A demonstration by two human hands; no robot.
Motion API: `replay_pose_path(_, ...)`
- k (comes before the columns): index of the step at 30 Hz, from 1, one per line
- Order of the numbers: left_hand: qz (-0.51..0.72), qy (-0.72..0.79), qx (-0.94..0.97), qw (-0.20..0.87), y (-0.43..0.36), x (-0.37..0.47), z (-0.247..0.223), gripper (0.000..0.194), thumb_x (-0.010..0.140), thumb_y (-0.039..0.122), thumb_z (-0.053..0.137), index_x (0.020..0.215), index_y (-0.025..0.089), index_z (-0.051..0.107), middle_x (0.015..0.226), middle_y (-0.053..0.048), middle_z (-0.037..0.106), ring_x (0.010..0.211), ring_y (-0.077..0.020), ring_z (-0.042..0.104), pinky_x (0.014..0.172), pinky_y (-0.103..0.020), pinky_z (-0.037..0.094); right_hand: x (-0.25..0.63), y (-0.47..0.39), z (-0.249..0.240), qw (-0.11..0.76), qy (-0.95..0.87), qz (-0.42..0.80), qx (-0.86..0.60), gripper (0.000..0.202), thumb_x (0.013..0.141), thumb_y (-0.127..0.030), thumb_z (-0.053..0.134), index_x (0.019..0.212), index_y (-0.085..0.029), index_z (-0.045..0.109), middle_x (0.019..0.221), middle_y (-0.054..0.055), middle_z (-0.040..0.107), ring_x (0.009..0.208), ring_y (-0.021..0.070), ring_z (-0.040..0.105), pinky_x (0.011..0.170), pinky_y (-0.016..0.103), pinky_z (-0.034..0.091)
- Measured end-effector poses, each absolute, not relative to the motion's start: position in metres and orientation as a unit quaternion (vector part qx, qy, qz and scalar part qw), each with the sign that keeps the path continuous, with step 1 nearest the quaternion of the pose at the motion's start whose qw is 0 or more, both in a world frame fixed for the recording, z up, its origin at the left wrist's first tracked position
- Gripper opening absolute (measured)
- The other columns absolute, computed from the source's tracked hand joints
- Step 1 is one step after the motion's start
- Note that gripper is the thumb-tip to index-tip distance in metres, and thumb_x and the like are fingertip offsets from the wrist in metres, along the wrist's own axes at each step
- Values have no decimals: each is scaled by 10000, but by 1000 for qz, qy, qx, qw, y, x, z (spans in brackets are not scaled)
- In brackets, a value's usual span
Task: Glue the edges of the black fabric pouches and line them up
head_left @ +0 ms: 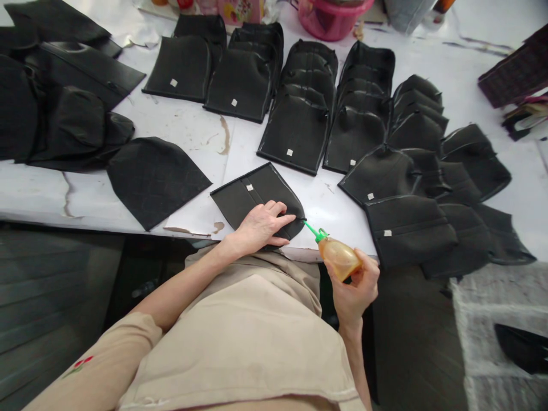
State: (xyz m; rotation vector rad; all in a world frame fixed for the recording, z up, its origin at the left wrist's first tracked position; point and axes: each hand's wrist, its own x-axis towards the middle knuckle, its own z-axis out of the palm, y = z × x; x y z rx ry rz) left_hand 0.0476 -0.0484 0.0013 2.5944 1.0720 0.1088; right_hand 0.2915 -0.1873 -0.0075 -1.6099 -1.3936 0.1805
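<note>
A black leather-like piece (240,197) with a small white tag lies at the front edge of the white table (244,145). My left hand (265,225) rests on it, fingers spread, the fingertips by its right corner. In my right hand (355,285) is a clear squeeze bottle (339,258) of amber liquid, tilted, its green nozzle tip touching or very near that corner. Another dark piece (157,180) lies flat to the left.
Overlapping rows of black pieces (295,134) spread across the back and right of the table. More black pieces (81,120) are heaped at the left. A pink basin (331,20) stands at the back, and a dark box (516,71) at the right.
</note>
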Motion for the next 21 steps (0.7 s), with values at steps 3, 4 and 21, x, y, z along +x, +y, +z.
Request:
replay_pose_path(3,40,379,909,167,-49,47,1,559,876,485,821,1336,206,672,1262,-122,616,1099,-277,583,854,-353,455,292,-188,-6,476,-561,75,-673,579,808,-448,899,1258,-223,611,1120,103,674,1016,280,700,839,442,639)
replay_pose_path(4,41,379,909,167,-49,47,1,564,875,485,822,1340,205,671,1263,-121,617,1099,-277,583,853,-355,457,292,-188,-6,476,-561,75,-673,576,809,-447,899,1255,-223,612,1118,102,673,1017,278,699,839,435,638)
replay_pose_path(21,44,381,908,169,-49,47,1,566,880,499,814,1345,211,672,1265,-112,620,1104,-267,591,879,-349,469,292,-193,-6,517,-473,157,-696,615,763,-424,927,1262,-220,632,1191,89,663,998,253,714,832,390,637)
